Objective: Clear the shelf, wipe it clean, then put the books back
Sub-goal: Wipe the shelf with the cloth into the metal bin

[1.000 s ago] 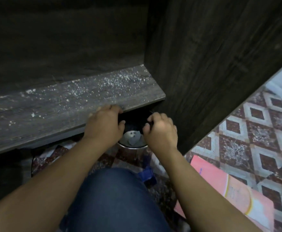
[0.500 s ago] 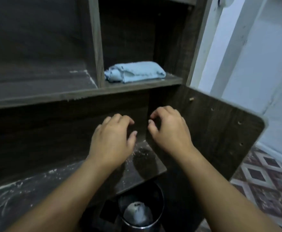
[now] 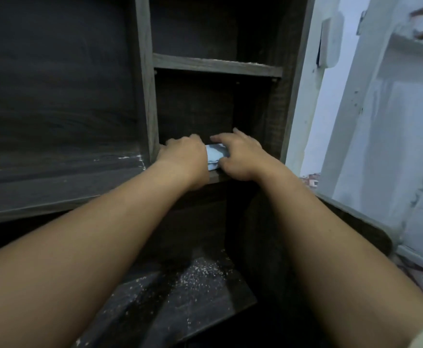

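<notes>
As the folded blue cloth lies crosswise on the narrow shelf, the left hand and right hand grasp its two ends, equally near.

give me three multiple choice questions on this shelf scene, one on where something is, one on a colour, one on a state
1. Where is the folded cloth?
A. on the narrow right-hand shelf board
B. on the floor
C. on the top shelf

2. What colour is the cloth?
A. red
B. light blue
C. black

3. What state is the lower dark wooden shelf in?
A. stacked with books
B. speckled with white dust
C. covered by a towel

Answers: 1 A, it lies between the left hand and right hand on that board; 2 B, pale blue fabric shows; 3 B, white specks cover it.
</notes>
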Motion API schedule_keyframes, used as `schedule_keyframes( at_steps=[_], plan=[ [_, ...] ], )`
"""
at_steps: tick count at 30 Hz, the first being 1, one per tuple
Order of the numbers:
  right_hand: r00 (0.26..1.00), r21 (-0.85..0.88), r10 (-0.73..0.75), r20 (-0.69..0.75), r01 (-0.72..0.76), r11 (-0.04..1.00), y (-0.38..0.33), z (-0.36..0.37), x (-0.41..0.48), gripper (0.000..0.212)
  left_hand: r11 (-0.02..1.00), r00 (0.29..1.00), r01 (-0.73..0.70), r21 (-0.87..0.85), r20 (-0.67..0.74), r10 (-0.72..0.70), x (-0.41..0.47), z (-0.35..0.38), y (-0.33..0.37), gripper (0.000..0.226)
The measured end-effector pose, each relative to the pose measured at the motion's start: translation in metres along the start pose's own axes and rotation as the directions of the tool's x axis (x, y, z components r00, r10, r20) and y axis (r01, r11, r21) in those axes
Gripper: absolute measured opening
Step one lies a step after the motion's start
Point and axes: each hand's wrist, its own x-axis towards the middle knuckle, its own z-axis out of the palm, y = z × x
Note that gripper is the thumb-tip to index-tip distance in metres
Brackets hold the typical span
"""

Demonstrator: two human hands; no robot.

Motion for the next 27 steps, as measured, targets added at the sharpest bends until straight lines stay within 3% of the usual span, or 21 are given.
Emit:
schedule_keyframes(
  at_steps=[4,9,12,15,20,27],
  plan=[
    [1.0,-0.028,-0.012,0.029,0.013,1.0,0.005,0.011,0.008,0.053,0.995,0.997,0.082,-0.06,0.004,-0.082,0.004,0.009,0.001,0.039],
    [0.957,0.016,-0.073,-0.281,0.081,0.997,0.005,0.009,0.003,0.047,0.996,0.961,0.004,-0.093,-0.276,-0.03,-0.007,0.01,0.002,0.04],
    [0.885,-0.007,-0.091,-0.457,0.099,0.995,-0.001,0.002,-0.008,0.046,0.992,0.877,-0.109,-0.07,-0.476,0.063,-0.02,0.01,0.002,0.037],
    [0.845,-0.016,-0.087,-0.527,0.092,0.996,-0.009,-0.002,-0.03,0.041,0.982,0.805,-0.188,-0.034,-0.579,0.134,-0.037,0.01,-0.001,0.036],
    [0.869,-0.149,-0.186,-0.458,0.131,0.98,-0.023,0.009,-0.075,0.054,0.965,0.787,-0.258,-0.049,-0.59,0.18,-0.075,0.016,-0.009,0.035],
    [0.921,-0.129,-0.232,-0.314,0.201,0.971,-0.032,0.069,-0.126,0.056,0.957,0.865,-0.258,-0.131,-0.473,0.168,-0.14,0.071,-0.036,0.04]
  ],
)
